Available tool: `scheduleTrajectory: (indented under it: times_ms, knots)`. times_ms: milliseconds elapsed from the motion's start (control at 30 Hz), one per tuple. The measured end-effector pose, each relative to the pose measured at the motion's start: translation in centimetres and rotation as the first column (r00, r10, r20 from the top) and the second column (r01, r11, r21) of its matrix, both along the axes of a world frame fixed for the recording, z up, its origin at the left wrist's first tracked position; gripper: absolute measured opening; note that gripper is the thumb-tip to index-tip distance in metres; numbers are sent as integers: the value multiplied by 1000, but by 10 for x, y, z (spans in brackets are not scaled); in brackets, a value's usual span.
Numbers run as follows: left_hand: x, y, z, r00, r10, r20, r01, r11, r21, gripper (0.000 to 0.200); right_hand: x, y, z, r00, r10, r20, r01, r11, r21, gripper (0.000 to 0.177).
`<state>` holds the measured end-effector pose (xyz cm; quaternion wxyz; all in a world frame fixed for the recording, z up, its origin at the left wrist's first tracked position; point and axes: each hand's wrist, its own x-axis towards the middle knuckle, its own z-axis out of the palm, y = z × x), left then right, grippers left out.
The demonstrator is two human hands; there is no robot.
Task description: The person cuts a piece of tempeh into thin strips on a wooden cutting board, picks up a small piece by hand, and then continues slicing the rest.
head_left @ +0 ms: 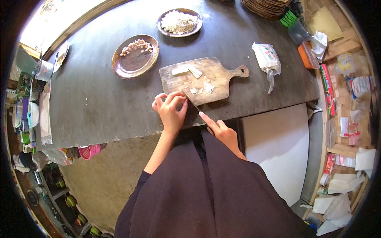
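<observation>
A wooden cutting board point(214, 69) lies on the dark table, its handle pointing right. Pale white sticks point(181, 70) rest near its far side, and a small heap of white chopped bits point(208, 87) lies closer to me. My right hand point(223, 135) grips a knife point(192, 102), index finger stretched along it; the handle is hidden in the palm. The blade slants up and left to the board's near edge. Beside the blade tip, my left hand point(172, 111) has its fingers curled and pinched at the near left corner. What they hold is hidden.
Beyond the board stand a brown plate of small pinkish pieces point(135, 63) and a plate of pale shreds point(180, 33). A white plastic packet point(266, 58) lies right of the board. Containers and wrappers line the right wall; a metal cup point(45, 71) stands at the left edge.
</observation>
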<state>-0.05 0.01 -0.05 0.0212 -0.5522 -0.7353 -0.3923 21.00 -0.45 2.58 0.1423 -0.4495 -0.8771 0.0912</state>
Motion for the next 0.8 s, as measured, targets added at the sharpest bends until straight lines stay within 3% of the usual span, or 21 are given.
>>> scheduleTrajectory:
  times_ms: [300, 600, 800]
  knots:
    - [1, -1, 2, 1000, 3, 7, -3, 1000, 0, 11, 17, -2, 6, 995, -33, -93, 29, 999, -42, 68]
    - [0, 0, 3, 1000, 2, -16, -2, 1000, 14, 13, 9, -9, 19, 997, -20, -70, 11, 991, -131, 65]
    - [0, 0, 2, 1000, 1, -17, -1, 1000, 16, 13, 10, -10, 12, 999, -14, -49, 9, 995, -99, 64]
